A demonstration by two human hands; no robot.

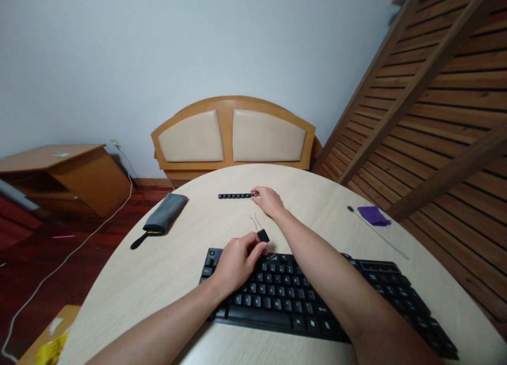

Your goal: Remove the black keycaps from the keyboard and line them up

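A black keyboard (pixel 273 318) lies across the near part of the table, some of its upper keys hidden by my arms. Over its upper left area, my left hand (pixel 240 259) grips a keycap puller (pixel 263 235) by its black handle, the two hooked wires pointing away from me. Farther out, a straight row of black keycaps (pixel 233 196) rests on the tabletop. My right hand (pixel 268 200) reaches to the right end of that row, fingertips pinched round a keycap there that is mostly hidden.
A grey pouch (pixel 168 212) lies on the round table (pixel 190 270) at left. Toward the right edge are a purple cloth (pixel 373 215) and a thin brush (pixel 380 234). A headboard (pixel 233 122) stands behind, wooden slats (pixel 428 117) rise at right.
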